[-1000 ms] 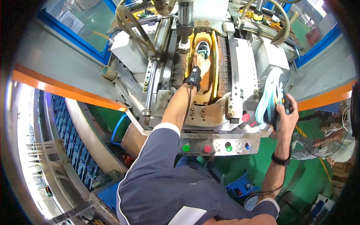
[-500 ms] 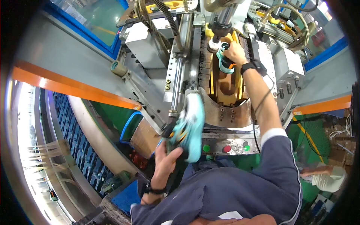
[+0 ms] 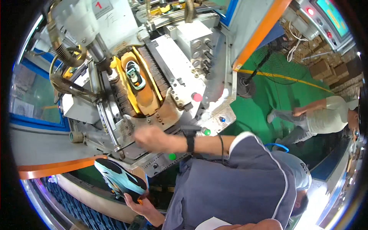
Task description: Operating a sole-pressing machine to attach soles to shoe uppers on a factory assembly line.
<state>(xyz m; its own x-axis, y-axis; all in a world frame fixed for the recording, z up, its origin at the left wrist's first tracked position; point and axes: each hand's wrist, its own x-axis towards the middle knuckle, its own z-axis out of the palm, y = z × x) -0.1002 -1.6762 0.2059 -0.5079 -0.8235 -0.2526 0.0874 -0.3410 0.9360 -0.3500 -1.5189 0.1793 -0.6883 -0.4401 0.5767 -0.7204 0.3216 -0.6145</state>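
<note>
My left hand (image 3: 142,207) is closed round the heel end of a light-blue and white sneaker (image 3: 123,179), held low at the left beside the press. The sneaker is tilted, with dark areas along its upper side. Bare-palmed and smeared by motion, my right hand (image 3: 151,138) is above the front edge of the press; its fingers are too blurred to read. A second teal and white sneaker (image 3: 135,76) sits upright in the brown cradle (image 3: 147,100) of the press, between yellow side pads (image 3: 128,94), apart from both hands.
A metal press cylinder (image 3: 96,50) stands left of the cradle. Green buttons (image 3: 172,156) and a red button (image 3: 197,96) line the press front and side. A blue textured conveyor (image 3: 82,210) runs at lower left. Two people are at the right, one in a light shirt (image 3: 326,117).
My view has turned right. My right hand has left the sneaker in the cradle and come back toward me. The sneaker in my left hand has tipped over and swung left.
</note>
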